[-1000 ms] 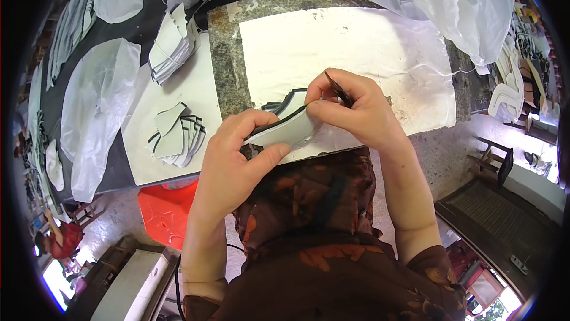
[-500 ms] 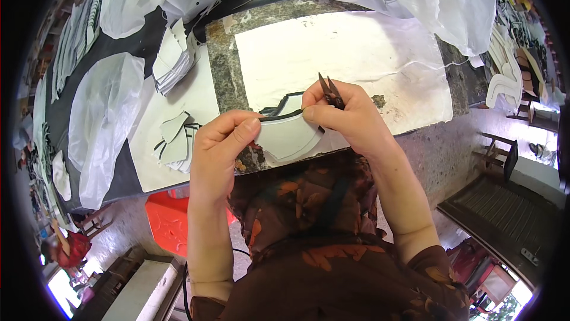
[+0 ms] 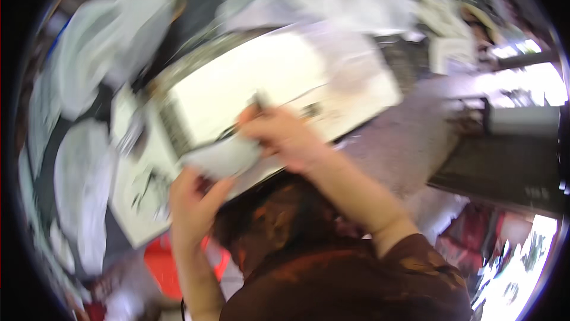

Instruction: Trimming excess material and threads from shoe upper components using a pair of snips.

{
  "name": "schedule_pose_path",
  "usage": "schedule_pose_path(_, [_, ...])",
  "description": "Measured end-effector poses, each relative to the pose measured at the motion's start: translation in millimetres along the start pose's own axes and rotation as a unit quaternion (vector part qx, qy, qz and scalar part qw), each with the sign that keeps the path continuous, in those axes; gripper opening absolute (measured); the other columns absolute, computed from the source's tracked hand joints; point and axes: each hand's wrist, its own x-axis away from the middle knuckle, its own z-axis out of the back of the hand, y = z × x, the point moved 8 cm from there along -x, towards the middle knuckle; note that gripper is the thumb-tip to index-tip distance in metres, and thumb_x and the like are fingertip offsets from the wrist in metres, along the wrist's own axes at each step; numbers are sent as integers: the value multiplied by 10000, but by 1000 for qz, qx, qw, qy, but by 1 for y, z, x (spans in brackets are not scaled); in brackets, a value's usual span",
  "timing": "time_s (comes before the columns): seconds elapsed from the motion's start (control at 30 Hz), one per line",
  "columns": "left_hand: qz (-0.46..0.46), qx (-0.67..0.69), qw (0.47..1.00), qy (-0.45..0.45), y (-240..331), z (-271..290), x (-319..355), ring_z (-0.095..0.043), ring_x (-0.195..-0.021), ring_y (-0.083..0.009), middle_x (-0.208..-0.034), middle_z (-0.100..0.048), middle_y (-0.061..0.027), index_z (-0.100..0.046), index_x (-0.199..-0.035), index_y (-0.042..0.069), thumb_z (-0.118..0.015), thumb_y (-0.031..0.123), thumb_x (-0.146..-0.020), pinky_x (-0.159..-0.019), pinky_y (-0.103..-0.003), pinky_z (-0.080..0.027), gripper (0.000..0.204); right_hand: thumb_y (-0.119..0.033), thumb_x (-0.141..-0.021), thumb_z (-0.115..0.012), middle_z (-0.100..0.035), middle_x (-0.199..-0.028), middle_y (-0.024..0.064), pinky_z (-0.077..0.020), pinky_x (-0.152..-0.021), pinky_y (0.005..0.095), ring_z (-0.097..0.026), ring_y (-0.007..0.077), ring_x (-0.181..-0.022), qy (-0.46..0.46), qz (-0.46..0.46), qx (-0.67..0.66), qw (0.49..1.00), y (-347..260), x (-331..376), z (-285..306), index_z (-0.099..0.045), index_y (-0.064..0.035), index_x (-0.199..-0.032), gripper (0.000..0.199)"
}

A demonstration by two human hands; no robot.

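Head view: pale flat piece held up over the surface (image 3: 356,92), badly blurred.
I judge the pale piece (image 3: 222,157) light and floppy, best pinched at its edges; my left hand (image 3: 193,205) grips its lower edge, my right hand (image 3: 279,137) is closed on its top with a thin dark tool (image 3: 259,100). Since half a second ago the view has swung and tilted.

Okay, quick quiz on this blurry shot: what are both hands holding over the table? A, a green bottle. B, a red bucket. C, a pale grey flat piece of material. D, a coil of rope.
C: the left hand and the right hand both grip a pale grey flat piece in front of the white sheet on the table.
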Motion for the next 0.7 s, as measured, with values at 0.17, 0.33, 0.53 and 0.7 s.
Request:
schedule_pose_path(0.17, [-160,-245,955,59,-1,42,16,-528,-727,-122,-841,-678,-61,-711,-1054,-29,-748,48,-899,-624,-308,-385,178,-106,-843,-727,-594,-759,-15,-341,-480,239,-465,56,-572,-149,-24,-77,986,31,-21,-33,-663,-76,-900,91])
schedule_pose_path(0.33, [-169,-263,945,-94,28,17,10,-657,-810,-249,-939,-753,-203,-730,-1143,-35,-756,141,-943,-782,-371,-521,267,-121,-825,-742,-560,-703,-48,-322,-469,251,-435,54,-535,-156,-44,-81,983,26,4,-21,-672,-99,-856,79])
schedule_pose_path(0.53, [-153,-296,938,-94,18,27,9,-568,-665,-199,-804,-708,-203,-718,-1065,-71,-763,138,-932,-642,-379,-482,252,-175,-864,-738,-551,-726,-55,-532,-642,265,-510,63,-647,-148,-33,-53,987,23,13,-27,-667,-128,-876,87])
schedule_pose_path(0.7, [-216,-318,922,-51,33,20,16,-663,-672,-322,-802,-713,-207,-739,-1035,-40,-747,145,-948,-653,-421,-512,204,-183,-888,-730,-570,-796,-44,-561,-660,277,-515,58,-663,-143,-25,-44,988,23,12,-24,-652,-114,-918,108])
